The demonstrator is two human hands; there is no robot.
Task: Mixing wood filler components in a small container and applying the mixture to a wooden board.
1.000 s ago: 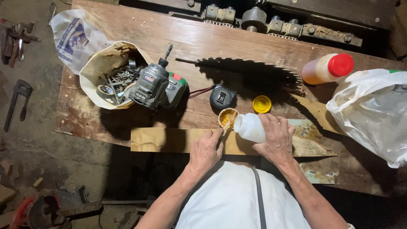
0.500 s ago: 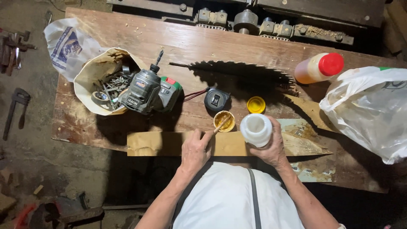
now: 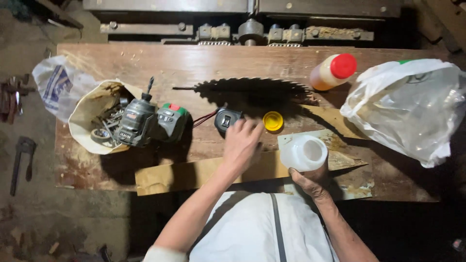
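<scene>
My right hand [image 3: 310, 184] holds a white, open-mouthed plastic bottle [image 3: 304, 153] upright at the near edge of the wooden bench [image 3: 160, 60]. My left hand [image 3: 242, 143] is stretched forward over the bench with its back to the camera. Its fingertips lie between a black tape measure [image 3: 224, 119] and a yellow cap [image 3: 273, 121]. The hand hides the small glue cup and the stick. A long brown wood strip [image 3: 179, 175] lies under my left wrist.
A toothed circular saw blade [image 3: 252, 90] lies flat behind the cap. A cordless drill [image 3: 150, 123] rests against a white bag of hardware [image 3: 90, 114] at left. A red-capped bottle [image 3: 335, 70] and a clear plastic bag [image 3: 407, 106] sit at right. A wrench [image 3: 22, 157] lies on the floor.
My left hand has moved forward from the stick in the glue cup and now covers the cup. My right hand has tipped the white bottle upright and drawn it right.
</scene>
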